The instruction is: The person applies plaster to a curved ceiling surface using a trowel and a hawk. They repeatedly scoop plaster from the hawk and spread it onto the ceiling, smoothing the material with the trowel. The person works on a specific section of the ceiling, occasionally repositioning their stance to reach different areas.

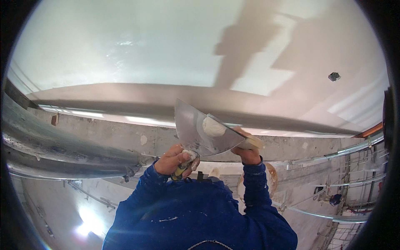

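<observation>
- The left hand [170, 160] is closed round the yellow-green handle [180, 170] of a broad grey blade [189, 127]; white residue coats the area near the grip.
- The right hand [248, 155] is bent round a pale, flat-looking piece [255, 143] at the blade's right corner; whether that piece belongs to a second tool cannot be told.
- The blade lies between the two hands, in front of the chest, with one corner pointing up toward the wall.
- A rounded lump of white paste [213, 126] sits on the blade, beside a dark straight edge that slants down toward the right hand.
- The person wears a blue long-sleeved top [196, 216] with whitish marks, and a chain [210, 241] shows at the neck.
- Below the right hand, partly behind the sleeve, is a round container with a pale rim [273, 179].
- Beyond the hands stands a pale wall [158, 46], with shadows across it and a dark hole [334, 76] on the right.
- Large grey pipes [71, 137] run at the left; thin metal tubes [352, 148] curve along the right.
- A bright light [84, 228] glares at lower left.
</observation>
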Tool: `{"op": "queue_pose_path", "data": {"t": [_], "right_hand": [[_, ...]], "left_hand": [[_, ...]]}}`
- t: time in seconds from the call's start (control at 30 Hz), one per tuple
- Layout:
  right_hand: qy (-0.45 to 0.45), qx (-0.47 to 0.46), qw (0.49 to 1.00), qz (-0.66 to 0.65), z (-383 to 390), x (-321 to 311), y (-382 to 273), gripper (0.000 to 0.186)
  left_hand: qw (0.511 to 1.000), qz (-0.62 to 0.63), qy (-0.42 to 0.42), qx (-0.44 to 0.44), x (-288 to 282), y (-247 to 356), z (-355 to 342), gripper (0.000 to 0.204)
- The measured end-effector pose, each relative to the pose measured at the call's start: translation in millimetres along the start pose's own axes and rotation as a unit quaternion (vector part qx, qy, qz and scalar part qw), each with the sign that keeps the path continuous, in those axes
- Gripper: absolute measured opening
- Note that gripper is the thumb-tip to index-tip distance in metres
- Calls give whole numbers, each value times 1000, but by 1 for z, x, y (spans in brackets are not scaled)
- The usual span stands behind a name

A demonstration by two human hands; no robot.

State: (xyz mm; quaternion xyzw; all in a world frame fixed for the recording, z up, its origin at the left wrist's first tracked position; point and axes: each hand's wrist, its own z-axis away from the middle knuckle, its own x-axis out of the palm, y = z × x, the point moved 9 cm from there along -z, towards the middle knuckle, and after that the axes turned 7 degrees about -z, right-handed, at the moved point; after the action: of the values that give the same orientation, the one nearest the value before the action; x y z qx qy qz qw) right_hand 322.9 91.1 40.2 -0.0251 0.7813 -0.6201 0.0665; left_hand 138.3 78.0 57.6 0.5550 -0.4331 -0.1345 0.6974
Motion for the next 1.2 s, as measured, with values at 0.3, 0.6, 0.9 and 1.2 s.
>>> {"op": "queue_pose_path", "data": {"t": [0.3, 0.6, 0.9, 1.2], "right_hand": [[296, 236, 803, -461, 75, -71, 46, 31], [333, 199, 758, -523, 114, -148, 88, 31], [603, -178, 777, 33, 129, -443, -42, 16], [619, -129, 722, 281, 72, -513, -83, 35]], "left_hand": [[736, -618, 94, 259, 62, 39, -97, 54], [618, -759, 85, 183, 80, -35, -175, 70], [712, -682, 127, 104, 87, -110, -165, 65], [722, -667, 168, 79, 89, -102, -151, 65]]}}
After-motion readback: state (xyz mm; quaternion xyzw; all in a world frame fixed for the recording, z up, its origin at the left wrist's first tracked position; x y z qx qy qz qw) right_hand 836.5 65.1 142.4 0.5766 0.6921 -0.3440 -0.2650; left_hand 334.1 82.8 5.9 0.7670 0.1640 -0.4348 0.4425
